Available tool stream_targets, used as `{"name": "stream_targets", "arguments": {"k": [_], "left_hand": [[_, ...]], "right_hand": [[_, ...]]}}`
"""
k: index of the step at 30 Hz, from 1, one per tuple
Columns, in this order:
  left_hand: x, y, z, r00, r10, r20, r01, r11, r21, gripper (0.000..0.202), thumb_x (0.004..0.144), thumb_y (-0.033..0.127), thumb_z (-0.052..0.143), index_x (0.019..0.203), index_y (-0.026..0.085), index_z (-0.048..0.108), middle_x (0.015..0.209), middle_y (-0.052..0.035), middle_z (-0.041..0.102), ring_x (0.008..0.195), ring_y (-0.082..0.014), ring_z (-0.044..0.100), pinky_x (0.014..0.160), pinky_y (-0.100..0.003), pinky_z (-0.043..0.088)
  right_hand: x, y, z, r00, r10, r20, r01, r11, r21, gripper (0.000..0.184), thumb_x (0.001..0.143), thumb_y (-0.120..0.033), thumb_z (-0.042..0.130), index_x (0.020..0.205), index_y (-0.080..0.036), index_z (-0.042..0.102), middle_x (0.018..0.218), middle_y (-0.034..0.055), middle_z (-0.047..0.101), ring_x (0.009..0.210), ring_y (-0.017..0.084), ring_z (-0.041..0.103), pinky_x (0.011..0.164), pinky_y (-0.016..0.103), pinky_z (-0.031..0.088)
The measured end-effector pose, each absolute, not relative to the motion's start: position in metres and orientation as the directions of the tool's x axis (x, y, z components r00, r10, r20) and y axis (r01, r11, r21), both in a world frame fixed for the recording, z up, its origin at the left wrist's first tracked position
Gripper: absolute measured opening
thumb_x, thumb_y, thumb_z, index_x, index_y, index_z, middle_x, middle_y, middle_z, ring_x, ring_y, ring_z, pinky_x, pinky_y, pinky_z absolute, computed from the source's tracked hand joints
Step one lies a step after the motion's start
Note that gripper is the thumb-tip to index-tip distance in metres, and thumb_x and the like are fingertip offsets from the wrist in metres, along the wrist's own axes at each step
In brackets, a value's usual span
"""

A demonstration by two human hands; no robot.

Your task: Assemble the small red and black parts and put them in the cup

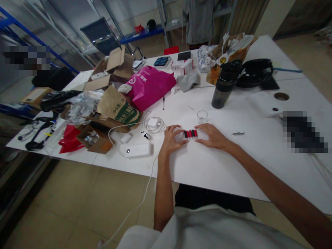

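A row of several small red and black cylinders (191,134), with paler lower ends, is side by side on the white table (207,162). My left hand (169,140) curves around the left end of the row, thumb and fingers apart. At the right end, my right hand (211,136) makes a similar curve with its thumb and index finger spread. The fingertips are close to the end cylinders; whether they touch is too small to tell. Just beyond the row stands a small clear glass cup (202,116). Some small metallic pieces (238,133) lie to the right of my right hand.
Left of my hands are a coiled white cable with a charger (153,122) and a white power bank (138,150). A pink bag (151,86), a brown paper bag (116,107) and cardboard boxes crowd the left. A dark bottle (223,88) stands back right, near a tape roll (281,96).
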State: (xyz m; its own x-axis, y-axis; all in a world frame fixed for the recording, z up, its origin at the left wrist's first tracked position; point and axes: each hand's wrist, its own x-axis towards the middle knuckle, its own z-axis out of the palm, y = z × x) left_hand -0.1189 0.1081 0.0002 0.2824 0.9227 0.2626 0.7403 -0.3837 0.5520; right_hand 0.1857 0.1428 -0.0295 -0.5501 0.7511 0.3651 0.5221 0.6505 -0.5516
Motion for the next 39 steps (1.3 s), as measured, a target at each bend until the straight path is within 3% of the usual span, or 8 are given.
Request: {"name": "stream_targets", "arguments": {"k": [19,39], "left_hand": [[-0.1153,0.109,0.0007,0.293,0.929,0.227,0.754,-0.37,0.543,0.056,0.091,0.05,0.103,0.141,0.033,0.084,0.158,-0.0112,0.069,0.151,-0.0374,0.057,0.136,-0.059,0.042],[-0.114,0.1094,0.0,0.299,0.93,0.215,0.764,-0.369,0.529,0.06,0.092,0.051,0.101,0.145,0.035,0.081,0.157,-0.0102,0.069,0.149,-0.0369,0.058,0.134,-0.06,0.043]], "right_hand": [[0.1816,0.144,-0.0315,-0.516,0.747,0.42,0.488,0.659,-0.572,0.052,0.103,-0.045,0.086,0.149,-0.026,0.071,0.147,0.0162,0.081,0.138,0.042,0.076,0.118,0.069,0.061],[0.1823,0.1432,-0.0266,-0.531,0.768,0.358,0.499,0.625,-0.601,0.052,0.103,-0.046,0.083,0.151,-0.029,0.072,0.15,0.0157,0.079,0.143,0.043,0.073,0.122,0.071,0.058]]}}
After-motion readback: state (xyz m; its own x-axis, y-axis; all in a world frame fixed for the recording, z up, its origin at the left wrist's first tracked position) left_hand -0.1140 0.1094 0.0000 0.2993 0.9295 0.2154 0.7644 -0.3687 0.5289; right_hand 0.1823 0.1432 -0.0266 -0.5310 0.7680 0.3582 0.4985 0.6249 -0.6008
